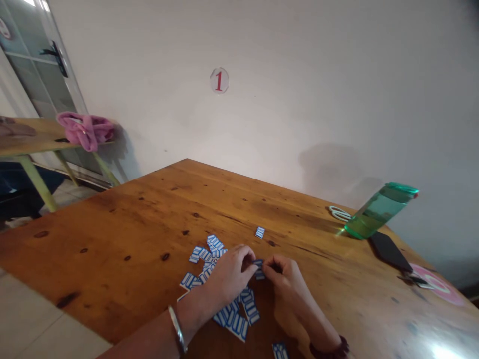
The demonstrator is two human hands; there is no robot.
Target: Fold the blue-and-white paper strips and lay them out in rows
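Between my two hands is a small blue-and-white card [259,270], gripped at its edges. My left hand [235,269] pinches its left side with thumb and forefinger, and my right hand [286,279] pinches its right side. Beneath and around my left forearm lies a loose pile of similar blue-and-white cards [236,324], overlapping at many angles; part of the pile is hidden by that arm. A single card [260,232] rests apart, beyond my hands. Another card [280,350] lies at the bottom edge of the view.
On the right of the wooden table [179,199] stand a green water bottle [381,212], a dark phone [389,252], a white cable [340,214], keys [416,280] and a pink round sticker [443,288]. Behind left, a second table [41,139] bears a pink cloth [86,128] and a person's arm [17,129].
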